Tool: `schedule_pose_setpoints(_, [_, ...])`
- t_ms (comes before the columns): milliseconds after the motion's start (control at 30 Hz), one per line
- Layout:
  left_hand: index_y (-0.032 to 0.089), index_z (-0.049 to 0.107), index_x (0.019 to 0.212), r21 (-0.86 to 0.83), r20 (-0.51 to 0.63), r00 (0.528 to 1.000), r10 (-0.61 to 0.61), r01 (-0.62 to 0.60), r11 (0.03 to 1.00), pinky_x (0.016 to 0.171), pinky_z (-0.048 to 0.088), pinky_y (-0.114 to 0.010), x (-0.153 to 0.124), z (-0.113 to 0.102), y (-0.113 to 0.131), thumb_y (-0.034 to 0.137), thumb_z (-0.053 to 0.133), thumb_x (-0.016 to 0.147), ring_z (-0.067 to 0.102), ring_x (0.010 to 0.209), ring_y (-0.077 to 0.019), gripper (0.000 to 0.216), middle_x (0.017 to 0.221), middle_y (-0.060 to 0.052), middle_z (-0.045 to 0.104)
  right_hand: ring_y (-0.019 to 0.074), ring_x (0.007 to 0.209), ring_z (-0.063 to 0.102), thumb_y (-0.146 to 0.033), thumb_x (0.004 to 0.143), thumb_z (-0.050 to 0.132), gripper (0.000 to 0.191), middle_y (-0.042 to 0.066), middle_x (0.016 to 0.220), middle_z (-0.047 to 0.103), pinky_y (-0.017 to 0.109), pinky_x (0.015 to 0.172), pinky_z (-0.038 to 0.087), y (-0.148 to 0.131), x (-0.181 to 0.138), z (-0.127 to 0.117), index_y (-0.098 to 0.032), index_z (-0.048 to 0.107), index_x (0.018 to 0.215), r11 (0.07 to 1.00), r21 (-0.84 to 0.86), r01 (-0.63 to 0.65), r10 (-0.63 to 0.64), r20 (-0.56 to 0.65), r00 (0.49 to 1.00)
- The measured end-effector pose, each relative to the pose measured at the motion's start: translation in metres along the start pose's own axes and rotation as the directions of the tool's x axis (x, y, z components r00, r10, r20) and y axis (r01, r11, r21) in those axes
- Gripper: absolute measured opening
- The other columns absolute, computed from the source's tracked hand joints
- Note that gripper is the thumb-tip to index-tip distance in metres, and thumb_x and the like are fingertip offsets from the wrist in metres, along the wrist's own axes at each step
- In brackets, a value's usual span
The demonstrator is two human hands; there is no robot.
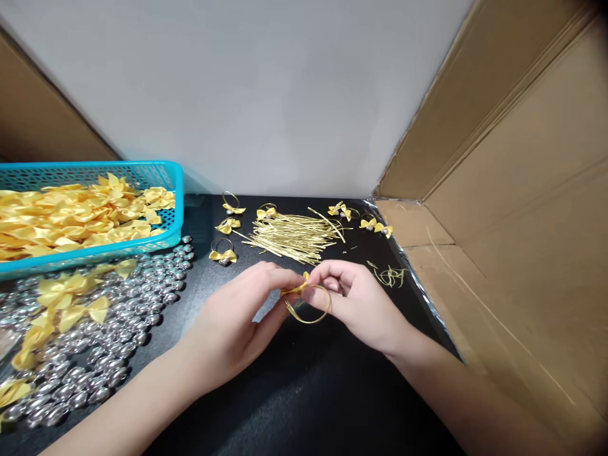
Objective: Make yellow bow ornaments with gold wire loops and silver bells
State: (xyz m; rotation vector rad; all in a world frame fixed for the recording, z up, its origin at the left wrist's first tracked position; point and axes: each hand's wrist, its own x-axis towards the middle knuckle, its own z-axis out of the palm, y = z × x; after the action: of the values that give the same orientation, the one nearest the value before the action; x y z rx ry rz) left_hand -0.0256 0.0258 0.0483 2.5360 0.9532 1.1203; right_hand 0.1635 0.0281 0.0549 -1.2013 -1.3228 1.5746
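Observation:
My left hand (242,316) and my right hand (361,304) meet over the black table (304,392), both pinching a small yellow ribbon bow (298,288). A thin gold wire loop (308,310) hangs from the bow between the fingertips. A heap of straight gold wire ties (292,235) lies just beyond the hands. Finished bows with wire loops (223,253) sit scattered around that heap, left and right of it.
A turquoise basket (95,253) full of yellow bows stands at the back left. In front of it, silver beads (104,329) spread over the table with a few loose bows on top. Cardboard walls (513,209) rise at the right, a white wall behind.

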Motion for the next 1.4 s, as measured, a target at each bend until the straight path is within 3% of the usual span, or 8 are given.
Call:
schedule_pose_setpoints(133, [0.018, 0.056, 0.097, 0.039, -0.055, 0.998, 0.025, -0.023, 0.999, 0.071, 0.052, -0.021, 0.0, 0.001, -0.001, 0.002, 0.053, 0.089, 0.065, 0.077, -0.0116, 0.019, 0.086, -0.001, 0.066, 0.0078, 0.056, 0.028, -0.04, 0.061, 0.086, 0.035, -0.01, 0.054, 0.035, 0.024, 0.056, 0.024, 0.0, 0.002, 0.001, -0.016, 0.062, 0.07, 0.986, 0.149, -0.07, 0.069, 0.011, 0.998])
schedule_pose_setpoints(300, [0.017, 0.065, 0.091, 0.283, -0.228, 0.955, 0.189, -0.121, 0.951, 0.069, 0.051, -0.029, -0.004, 0.001, -0.008, 0.003, 0.071, 0.08, 0.064, 0.075, -0.0155, 0.018, 0.088, -0.005, 0.067, 0.0075, 0.057, 0.032, -0.039, 0.06, 0.088, 0.034, -0.008, 0.056, 0.041, 0.023, 0.058, 0.028, 0.001, 0.002, 0.003, -0.016, 0.066, 0.071, 0.975, 0.213, -0.066, 0.08, -0.058, 0.995])
schedule_pose_setpoints(467, [0.017, 0.069, 0.096, 0.329, -0.102, 0.91, 0.401, -0.35, 0.877, 0.064, 0.052, -0.03, -0.013, 0.0, -0.012, 0.006, 0.066, 0.085, 0.064, 0.071, -0.0168, 0.015, 0.082, -0.004, 0.072, 0.0096, 0.065, 0.046, -0.04, 0.056, 0.09, 0.037, -0.004, 0.066, 0.057, 0.024, 0.066, 0.038, -0.002, 0.0, 0.006, -0.016, 0.065, 0.069, 0.956, 0.277, -0.1, 0.129, -0.087, 0.988])
schedule_pose_setpoints(733, [0.028, 0.067, 0.093, 0.385, -0.086, 0.974, 0.211, -0.163, 0.909, 0.067, 0.047, -0.036, -0.012, -0.006, -0.011, 0.008, 0.064, 0.086, 0.065, 0.072, -0.0193, 0.021, 0.084, 0.0, 0.074, 0.0123, 0.07, 0.053, -0.038, 0.058, 0.088, 0.034, -0.003, 0.071, 0.06, 0.027, 0.075, 0.044, -0.002, -0.002, 0.008, -0.018, 0.063, 0.069, 0.951, 0.286, -0.119, 0.15, -0.09, 0.985])
schedule_pose_setpoints(900, [0.022, 0.061, 0.088, 0.143, -0.035, 0.999, -0.026, 0.03, 0.989, 0.069, 0.047, -0.033, 0.001, -0.015, -0.003, 0.007, 0.054, 0.083, 0.06, 0.076, -0.0177, 0.018, 0.086, -0.002, 0.067, 0.0104, 0.064, 0.044, -0.04, 0.062, 0.085, 0.034, -0.004, 0.067, 0.052, 0.024, 0.063, 0.038, 0.007, -0.001, 0.01, -0.017, 0.063, 0.075, 0.961, 0.256, -0.101, 0.139, -0.135, 0.981])
schedule_pose_setpoints(1167, [0.023, 0.068, 0.069, -0.02, 0.037, 0.93, -0.366, 0.367, 0.93, 0.054, 0.043, -0.025, 0.003, -0.018, 0.018, 0.027, 0.062, 0.087, 0.055, 0.061, -0.0131, 0.02, 0.068, 0.002, 0.057, 0.0099, 0.058, 0.035, -0.031, 0.073, 0.074, 0.017, -0.006, 0.061, 0.041, 0.025, 0.055, 0.033, 0.009, -0.01, 0.02, -0.018, 0.062, 0.071, 0.999, -0.013, 0.03, -0.032, -0.25, 0.968])
schedule_pose_setpoints(1300, [0.025, 0.071, 0.067, -0.031, 0.16, 0.886, -0.434, 0.444, 0.895, 0.054, 0.045, -0.024, 0.005, -0.019, 0.018, 0.034, 0.063, 0.087, 0.059, 0.063, -0.0143, 0.023, 0.068, 0.002, 0.061, 0.0122, 0.064, 0.041, -0.025, 0.076, 0.07, 0.011, -0.004, 0.064, 0.046, 0.027, 0.063, 0.038, 0.01, -0.013, 0.023, -0.02, 0.064, 0.068, 0.973, -0.205, 0.108, -0.165, -0.284, 0.945])
schedule_pose_setpoints(1400, [0.024, 0.071, 0.066, -0.037, 0.163, 0.881, -0.443, 0.455, 0.89, 0.053, 0.045, -0.024, 0.006, -0.019, 0.018, 0.033, 0.061, 0.087, 0.06, 0.062, -0.0143, 0.025, 0.067, 0.002, 0.061, 0.0121, 0.064, 0.041, -0.024, 0.076, 0.069, 0.01, -0.004, 0.065, 0.046, 0.026, 0.062, 0.038, 0.011, -0.013, 0.024, -0.02, 0.064, 0.069, 0.976, -0.19, 0.111, -0.16, -0.267, 0.95])
